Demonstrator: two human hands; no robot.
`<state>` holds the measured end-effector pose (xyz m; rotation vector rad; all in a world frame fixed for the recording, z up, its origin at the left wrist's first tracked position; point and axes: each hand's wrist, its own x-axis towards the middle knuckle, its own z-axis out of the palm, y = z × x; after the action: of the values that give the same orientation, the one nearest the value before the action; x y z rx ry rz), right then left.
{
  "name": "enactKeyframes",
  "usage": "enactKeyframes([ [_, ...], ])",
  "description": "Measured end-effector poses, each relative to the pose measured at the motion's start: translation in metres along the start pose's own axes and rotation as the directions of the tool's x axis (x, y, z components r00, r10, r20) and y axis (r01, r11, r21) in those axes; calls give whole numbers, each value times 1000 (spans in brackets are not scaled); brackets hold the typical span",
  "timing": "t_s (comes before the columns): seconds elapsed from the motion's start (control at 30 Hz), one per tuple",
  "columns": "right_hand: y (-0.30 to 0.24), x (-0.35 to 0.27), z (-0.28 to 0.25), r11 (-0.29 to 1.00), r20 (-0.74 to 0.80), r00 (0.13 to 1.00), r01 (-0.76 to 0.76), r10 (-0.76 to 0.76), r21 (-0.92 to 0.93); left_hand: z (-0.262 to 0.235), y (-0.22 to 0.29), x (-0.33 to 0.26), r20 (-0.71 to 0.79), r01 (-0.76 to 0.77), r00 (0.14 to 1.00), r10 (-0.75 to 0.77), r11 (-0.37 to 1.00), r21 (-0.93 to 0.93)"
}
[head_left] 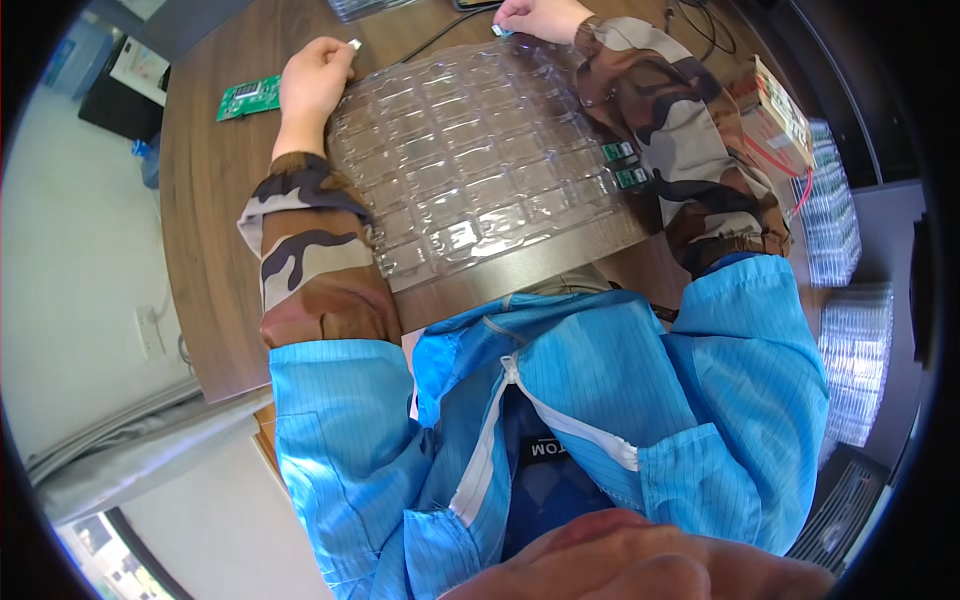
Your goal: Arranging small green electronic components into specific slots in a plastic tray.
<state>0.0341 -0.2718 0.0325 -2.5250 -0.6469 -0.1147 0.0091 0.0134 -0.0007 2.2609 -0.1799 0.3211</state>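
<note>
"White piece, small: state its location."

"It sits at the fingertips of the left hand, beside the far left corner of the clear plastic tray. Thumb and finger are pinched on it; the other fingers are curled in."

"State the condition of the right hand."

"Nearly closed, thumb and fingertips together on a white-and-green piece. That piece is at the far edge of the tray, well apart from the left hand. Its exact form is too small to tell."

"Describe the tray."

"It is divided into rows of square compartments and lies on the brown desk, between the forearms. Two small green boards are at its right side, near the right forearm, one just beyond the other."

"List the adjacent items."

"Left of the left hand: a larger green circuit board, flat on the desk. Between the hands, beyond the tray: a black cable. Right of the right forearm: a box with a red wire beside it."

"And the outer area?"

"Stacks of clear trays stand at the right. Camouflage sleeves cover both forearms, below which a blue jacket begins."
</note>
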Motion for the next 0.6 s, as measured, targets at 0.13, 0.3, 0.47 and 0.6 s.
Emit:
enactKeyframes([
  [0.13,-20,-31,-27,956,-161,976,98,-146,-275,3,-3,-3,6,44,999,-43,997,-57],
  [0.3,-44,-111,-59,963,341,927,222,-159,-154,0,0,-3,-11,45,999,-46,996,-73],
  [0.47,-59,-167,-44,906,283,954,205,-100,-370,-1,-4,1,-16,37,999,-39,997,-70],
  [0.6,-59,-170,-34,889,184,971,216,-152,-404,-3,-5,-1,-21,55,998,-58,993,-101],
])
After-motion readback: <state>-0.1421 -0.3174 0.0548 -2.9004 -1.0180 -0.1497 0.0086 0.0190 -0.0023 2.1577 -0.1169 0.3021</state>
